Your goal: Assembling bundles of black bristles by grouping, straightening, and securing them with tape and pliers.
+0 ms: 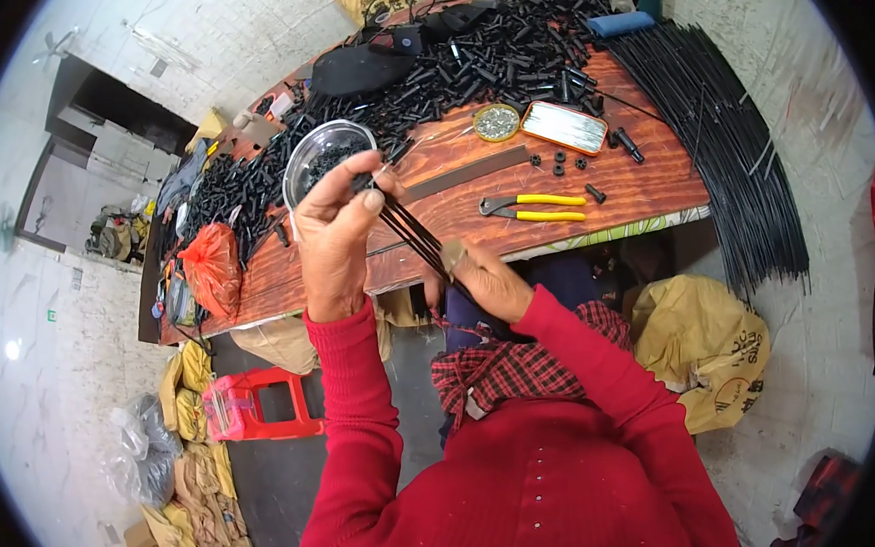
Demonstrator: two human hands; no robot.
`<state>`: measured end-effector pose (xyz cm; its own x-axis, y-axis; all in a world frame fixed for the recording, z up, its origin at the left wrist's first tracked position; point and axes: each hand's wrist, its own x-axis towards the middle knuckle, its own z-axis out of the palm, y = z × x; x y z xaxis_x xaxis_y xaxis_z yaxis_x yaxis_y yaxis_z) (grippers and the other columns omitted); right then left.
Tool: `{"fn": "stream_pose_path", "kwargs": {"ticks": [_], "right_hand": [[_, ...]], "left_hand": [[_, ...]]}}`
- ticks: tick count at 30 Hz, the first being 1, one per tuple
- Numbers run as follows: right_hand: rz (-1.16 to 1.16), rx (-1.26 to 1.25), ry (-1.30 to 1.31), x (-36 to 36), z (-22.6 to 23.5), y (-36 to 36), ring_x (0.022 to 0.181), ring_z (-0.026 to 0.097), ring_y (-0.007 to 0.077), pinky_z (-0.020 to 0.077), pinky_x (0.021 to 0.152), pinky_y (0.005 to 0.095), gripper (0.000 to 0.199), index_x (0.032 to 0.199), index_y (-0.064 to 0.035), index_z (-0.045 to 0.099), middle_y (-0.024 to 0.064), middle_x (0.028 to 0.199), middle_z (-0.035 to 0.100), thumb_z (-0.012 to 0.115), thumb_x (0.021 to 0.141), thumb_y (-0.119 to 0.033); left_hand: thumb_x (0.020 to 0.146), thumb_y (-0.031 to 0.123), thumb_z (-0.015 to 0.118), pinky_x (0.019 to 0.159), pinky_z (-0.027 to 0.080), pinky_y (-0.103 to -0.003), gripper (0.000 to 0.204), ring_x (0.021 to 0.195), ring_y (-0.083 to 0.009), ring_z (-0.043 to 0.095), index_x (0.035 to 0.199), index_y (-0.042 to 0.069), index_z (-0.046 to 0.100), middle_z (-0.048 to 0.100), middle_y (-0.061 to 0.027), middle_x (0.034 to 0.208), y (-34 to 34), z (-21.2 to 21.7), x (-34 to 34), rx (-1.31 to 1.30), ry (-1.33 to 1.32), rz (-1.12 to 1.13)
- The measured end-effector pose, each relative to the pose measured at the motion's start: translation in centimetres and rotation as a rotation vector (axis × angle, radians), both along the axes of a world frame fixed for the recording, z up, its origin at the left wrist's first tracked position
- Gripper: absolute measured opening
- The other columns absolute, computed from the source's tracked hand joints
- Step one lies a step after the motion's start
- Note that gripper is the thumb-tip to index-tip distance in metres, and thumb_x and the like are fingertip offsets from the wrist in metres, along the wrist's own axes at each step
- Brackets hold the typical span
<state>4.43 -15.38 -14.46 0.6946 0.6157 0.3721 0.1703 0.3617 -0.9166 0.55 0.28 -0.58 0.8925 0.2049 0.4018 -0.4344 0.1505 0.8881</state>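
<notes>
The thin black rods (413, 234) slant near the table (654, 171)'s front edge, pinched at their upper ends by the left hand (335, 232), wrapped lower by the right hand (492, 282), and seem light, springy and slippery, best held near both ends.

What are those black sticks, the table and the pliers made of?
Black sticks: maybe plastic or coated metal; thin, dark, slightly shiny. Table: probably wood or wood-look board, judging by reddish-brown grain. Pliers: likely metal, dark grey head; bright yellow grips seem plastic or rubber.
</notes>
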Motion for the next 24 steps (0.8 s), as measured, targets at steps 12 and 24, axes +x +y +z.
{"fn": "stream_pose_path", "kwargs": {"ticks": [12,24], "right_hand": [[0.320,0.072,0.528,-1.6,-3.4,-1.9,0.055,0.032,0.0044,0.0248,0.051,0.0221,0.062,0.086,-0.0037,0.054,-0.0052,0.063,0.036,0.045,0.100,-0.063],[0.214,-0.066,0.285,-1.2,-2.0,-3.6,0.071,0.052,0.0104,0.0435,0.066,0.0248,0.051,0.104,-0.0013,0.059,0.0024,0.081,0.056,0.047,0.104,-0.051]], "left_hand": [[0.088,0.017,0.076,0.087,0.053,-0.034,0.048,0.094,-0.0223,0.065,0.126,-0.008,0.060,0.068,-0.0099,0.099,0.0,-4.5,2.0,0.059,0.127,-0.125],[0.098,0.038,0.064,0.083,0.051,-0.037,0.044,0.088,-0.0234,0.062,0.111,-0.002,0.051,0.056,-0.0076,0.082,-2.4,-4.1,1.4,0.113,0.094,-0.246]]}}
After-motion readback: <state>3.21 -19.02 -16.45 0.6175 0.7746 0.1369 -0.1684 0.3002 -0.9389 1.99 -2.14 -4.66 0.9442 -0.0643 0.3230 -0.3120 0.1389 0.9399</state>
